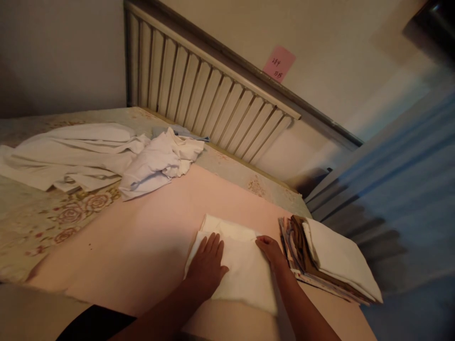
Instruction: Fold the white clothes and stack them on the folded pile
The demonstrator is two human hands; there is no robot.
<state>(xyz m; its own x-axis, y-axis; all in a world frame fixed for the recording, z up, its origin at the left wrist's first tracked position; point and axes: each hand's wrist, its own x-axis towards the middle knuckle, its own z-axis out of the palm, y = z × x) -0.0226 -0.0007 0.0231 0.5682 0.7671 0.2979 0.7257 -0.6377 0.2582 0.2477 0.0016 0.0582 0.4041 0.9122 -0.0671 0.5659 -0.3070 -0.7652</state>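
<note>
A white cloth garment [245,265], folded into a rough rectangle, lies flat on the pink sheet [142,241] in front of me. My left hand [208,265] rests palm down on the garment's left part, fingers stretched out. At its upper right corner, my right hand [272,251] pinches the edge of the fabric between thumb and fingers. To the right of that hand sits a stack of folded clothes [302,251], with a white folded piece [341,260] on top and brown cloth below it.
Crumpled white clothes [71,151] and a bunched pale shirt [159,158] lie at the back left on a floral bedspread [81,208]. Behind the bed runs a radiator [209,94]; a pink note [279,63] is on the wall. A blue curtain [401,189] hangs at right.
</note>
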